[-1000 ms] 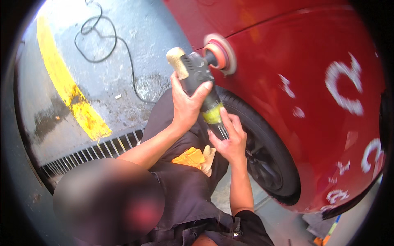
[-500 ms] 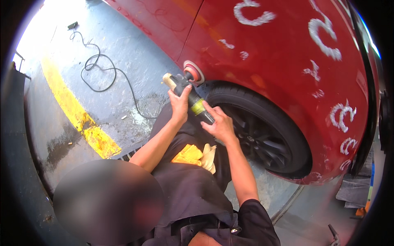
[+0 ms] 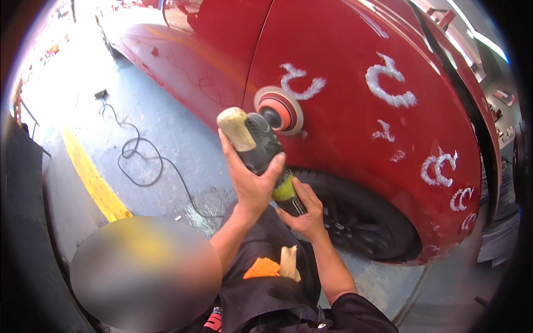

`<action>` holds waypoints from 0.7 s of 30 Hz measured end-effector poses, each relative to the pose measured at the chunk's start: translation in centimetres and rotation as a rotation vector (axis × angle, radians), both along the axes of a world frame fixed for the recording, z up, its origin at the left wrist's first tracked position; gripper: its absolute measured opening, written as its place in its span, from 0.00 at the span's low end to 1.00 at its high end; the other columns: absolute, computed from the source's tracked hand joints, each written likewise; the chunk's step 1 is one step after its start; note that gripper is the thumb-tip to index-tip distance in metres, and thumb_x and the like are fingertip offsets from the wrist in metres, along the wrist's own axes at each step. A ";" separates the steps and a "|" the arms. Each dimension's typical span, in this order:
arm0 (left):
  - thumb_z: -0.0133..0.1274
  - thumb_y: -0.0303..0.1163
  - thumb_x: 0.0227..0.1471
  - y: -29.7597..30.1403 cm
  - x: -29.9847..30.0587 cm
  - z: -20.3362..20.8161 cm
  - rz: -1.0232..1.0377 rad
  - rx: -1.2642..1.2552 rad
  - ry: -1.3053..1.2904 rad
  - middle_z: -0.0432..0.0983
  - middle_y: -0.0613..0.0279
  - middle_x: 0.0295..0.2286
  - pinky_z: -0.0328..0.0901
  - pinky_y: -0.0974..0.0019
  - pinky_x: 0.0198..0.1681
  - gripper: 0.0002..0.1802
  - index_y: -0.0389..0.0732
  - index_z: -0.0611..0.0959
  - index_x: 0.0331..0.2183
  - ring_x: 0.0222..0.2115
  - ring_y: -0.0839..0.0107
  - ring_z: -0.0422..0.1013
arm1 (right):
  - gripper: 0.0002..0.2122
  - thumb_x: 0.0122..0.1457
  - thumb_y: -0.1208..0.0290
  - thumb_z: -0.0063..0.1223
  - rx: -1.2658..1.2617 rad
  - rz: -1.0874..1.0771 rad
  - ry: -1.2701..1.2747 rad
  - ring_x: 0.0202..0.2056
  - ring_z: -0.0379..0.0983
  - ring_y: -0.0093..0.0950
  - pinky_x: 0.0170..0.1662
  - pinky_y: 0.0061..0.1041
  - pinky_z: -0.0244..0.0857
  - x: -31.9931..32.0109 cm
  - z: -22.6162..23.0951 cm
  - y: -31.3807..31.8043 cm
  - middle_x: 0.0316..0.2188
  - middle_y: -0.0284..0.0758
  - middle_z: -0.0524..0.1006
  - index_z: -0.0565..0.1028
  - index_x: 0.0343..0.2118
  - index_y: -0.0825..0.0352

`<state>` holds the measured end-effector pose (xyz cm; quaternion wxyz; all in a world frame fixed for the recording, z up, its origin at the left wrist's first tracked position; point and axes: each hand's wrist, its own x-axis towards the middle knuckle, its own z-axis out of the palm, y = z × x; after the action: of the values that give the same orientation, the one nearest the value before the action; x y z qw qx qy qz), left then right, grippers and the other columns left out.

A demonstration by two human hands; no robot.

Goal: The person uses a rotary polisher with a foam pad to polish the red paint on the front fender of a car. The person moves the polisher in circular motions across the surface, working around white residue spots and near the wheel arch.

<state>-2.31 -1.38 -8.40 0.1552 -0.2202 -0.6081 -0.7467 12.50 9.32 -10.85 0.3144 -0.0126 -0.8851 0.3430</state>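
Both my hands hold a dark electric polisher [image 3: 265, 156] with a yellow-green band. Its round pad [image 3: 277, 112], with an orange-red middle and pale rim, sits at the red car panel [image 3: 344, 122]; I cannot tell if it is spinning. My left hand [image 3: 250, 186] is wrapped round the body behind the pale, worn head cover. Around the rear grip close the fingers of my right hand [image 3: 307, 213]. Just beyond the pad's upper right edge is a curved white paste mark [image 3: 302, 86]. A faint pale smear shows beside its lower right rim.
More white paste marks [image 3: 391, 83] run down the panel to the right. Below is the black wheel [image 3: 361, 227]. A dark cord [image 3: 161, 161] loops over the blue-grey floor, beside a yellow stripe [image 3: 91, 172]. Orange and cream cloths [image 3: 262, 267] lie at my lap.
My hands have carried the polisher up the panel, from near the wheel arch to beside the curved paste mark. The view has shifted too. Both hands still grip it.
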 end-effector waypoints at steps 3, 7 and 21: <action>0.74 0.32 0.52 0.1 -0.2 2.8 -0.124 0.173 -0.049 0.63 0.38 0.64 0.64 0.56 0.65 0.68 0.32 0.42 0.75 0.62 0.54 0.68 | 0.43 0.45 0.78 0.77 -0.111 0.040 0.055 0.48 0.81 0.40 0.53 0.35 0.75 -1.0 1.0 -0.3 0.51 0.48 0.80 0.70 0.68 0.69; 0.73 0.31 0.51 0.2 -1.5 6.7 -0.100 0.098 0.108 0.63 0.38 0.64 0.65 0.54 0.64 0.67 0.33 0.44 0.75 0.61 0.53 0.69 | 0.41 0.47 0.77 0.77 -0.071 -0.002 0.185 0.48 0.81 0.38 0.53 0.34 0.75 -2.5 3.6 -1.0 0.49 0.45 0.80 0.70 0.68 0.69; 0.74 0.34 0.50 1.8 -0.3 13.5 -0.070 0.001 0.398 0.69 0.39 0.59 0.67 0.52 0.62 0.61 0.35 0.55 0.74 0.60 0.48 0.71 | 0.45 0.46 0.75 0.78 -0.186 -0.015 0.376 0.45 0.81 0.40 0.52 0.35 0.75 -2.0 6.9 -1.3 0.47 0.48 0.80 0.67 0.70 0.71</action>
<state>-2.61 0.38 5.09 0.2463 -0.3845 -0.5572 -0.6936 10.52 8.02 -3.90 0.4742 0.0159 -0.7751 0.4172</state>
